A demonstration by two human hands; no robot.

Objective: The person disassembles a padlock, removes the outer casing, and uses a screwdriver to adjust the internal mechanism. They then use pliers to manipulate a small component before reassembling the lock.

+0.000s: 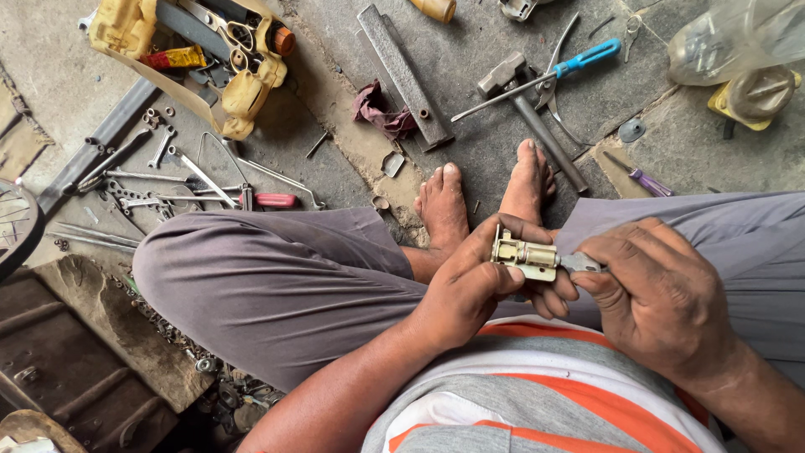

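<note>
Landmark for all positions: the brass lock cylinder [524, 255].

- Brass lock cylinder: small, yellowish metal body, held in the air above the person's lap, between the two knees and just nearer the camera than the bare feet [482, 197].
- Left hand [478, 281]: fingers clenched around the cylinder from its left and underside, thumb lying along its near edge.
- Right hand [662, 294]: just right of the cylinder, fingers pinched on a grey metal key [580, 263] whose tip touches the cylinder's right end; how far it enters cannot be told.
- Hammer [528, 113]: on the stone floor [470, 50] beyond the cylinder, past the feet, head to the upper left, handle slanting toward the right foot.
- Blue-handled pliers [579, 63]: beyond the cylinder, crossing the hammer.
- Flat metal bar [402, 75]: beyond and to the left of the cylinder, lying aslant, a dark red rag [377, 109] against its left side.
- Yellow plastic tool tray [201, 59]: far to the upper left of the cylinder, filled with mixed tools.
- Spanners [159, 180] and a red-handled screwdriver [264, 200]: left of the cylinder, beyond the left knee, scattered on the floor.
- Purple-handled small screwdriver [641, 179]: up and to the right of the cylinder, on the floor near the right knee.
</note>
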